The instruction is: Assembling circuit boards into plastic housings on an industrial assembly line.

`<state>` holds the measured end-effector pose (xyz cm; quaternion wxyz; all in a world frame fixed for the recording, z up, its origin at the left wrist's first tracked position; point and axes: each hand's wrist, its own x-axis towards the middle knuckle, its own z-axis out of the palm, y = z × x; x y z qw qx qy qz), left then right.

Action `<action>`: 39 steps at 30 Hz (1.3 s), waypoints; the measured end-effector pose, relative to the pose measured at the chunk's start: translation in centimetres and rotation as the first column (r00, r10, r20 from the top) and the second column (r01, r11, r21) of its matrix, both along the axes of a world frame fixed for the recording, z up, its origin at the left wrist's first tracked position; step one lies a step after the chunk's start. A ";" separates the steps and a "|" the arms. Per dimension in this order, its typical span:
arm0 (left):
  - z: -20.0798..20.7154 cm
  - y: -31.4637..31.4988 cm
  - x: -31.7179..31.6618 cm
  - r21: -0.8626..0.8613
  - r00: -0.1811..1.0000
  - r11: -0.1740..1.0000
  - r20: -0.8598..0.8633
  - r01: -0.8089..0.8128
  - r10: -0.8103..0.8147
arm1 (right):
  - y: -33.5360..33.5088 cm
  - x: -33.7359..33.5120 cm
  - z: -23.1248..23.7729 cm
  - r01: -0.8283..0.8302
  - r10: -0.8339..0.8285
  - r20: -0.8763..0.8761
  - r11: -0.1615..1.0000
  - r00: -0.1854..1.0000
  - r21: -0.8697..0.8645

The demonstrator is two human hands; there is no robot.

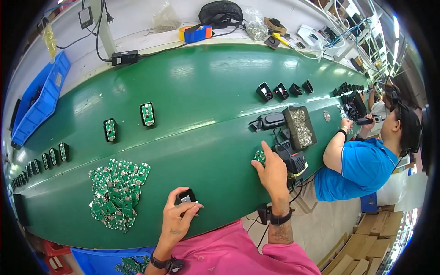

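Note:
Near the front edge of the green work surface, my left hand [179, 215] is closed round a small black casing [187, 195] with a light metal-looking part inside. My right hand [274, 174] is farther right, with its thumb and forefinger about a green circuit board [260, 157]; its other fingers are partly hidden. Just beyond that hand stands a black boxy device [289, 156] with cables. A heap of green circuit boards [114, 195] lies to the left of my left hand. Two black casings fitted with boards, one of them a casing [147, 114], stand farther back.
A tray of small metal parts [300, 127] sits beyond the device. Several black casings [264, 91] stand at the back right, and a row of filled casings [52, 156] runs along the left. A blue bin [42, 98] stands far left. At right, a co-worker [366, 158] works.

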<state>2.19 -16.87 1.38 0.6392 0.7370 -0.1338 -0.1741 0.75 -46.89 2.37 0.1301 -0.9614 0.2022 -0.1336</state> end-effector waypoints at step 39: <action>0.4 0.9 0.6 -0.149 0.998 0.988 -0.042 -0.049 0.044 | 13.2 -0.7 -1.3 -0.138 0.322 0.044 0.277 0.946 0.951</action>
